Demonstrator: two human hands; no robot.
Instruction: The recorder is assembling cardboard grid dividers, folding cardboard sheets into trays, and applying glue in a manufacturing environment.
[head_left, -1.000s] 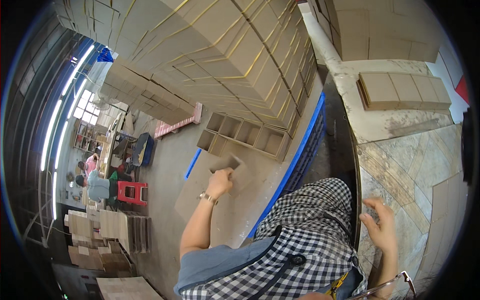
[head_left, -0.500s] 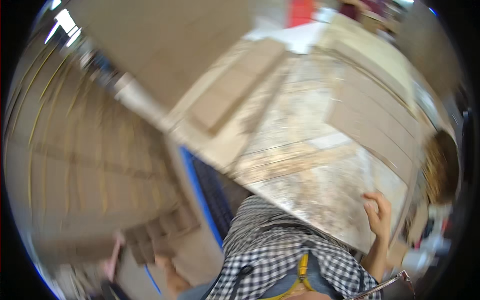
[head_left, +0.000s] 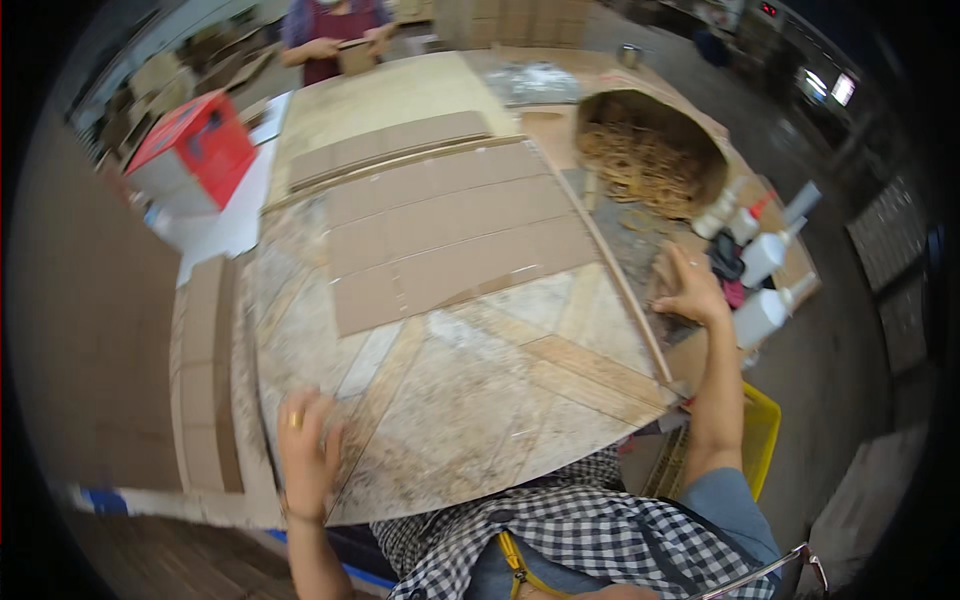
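A flat brown cardboard sheet [head_left: 460,225] with several crease lines lies on the stained worktable [head_left: 480,420]. My left hand [head_left: 308,445] is over the table's near left part, with a ring on one finger. Its fingers bend loosely, thumb apart, and nothing shows in it. My right hand [head_left: 692,285] reaches past the wooden strip on the table's right side. Its fingers are slightly blurred and curved, with a gap to the thumb; I see nothing held. Just beyond it, a round container [head_left: 590,100] holds many tan rubber bands [head_left: 640,160].
White bottles [head_left: 762,318] stand right of my right hand, above a yellow crate [head_left: 762,440]. Folded cardboard [head_left: 208,370] lies along the left edge. A red and white box [head_left: 195,150] sits far left. Across the table, another person's hands [head_left: 322,48] hold a small brown cardboard piece [head_left: 355,58].
My view has swung right, bringing the rubber-band container and bottles into fuller view. My left hand has come up from beside the table to over it; my right hand has reached out farther right.
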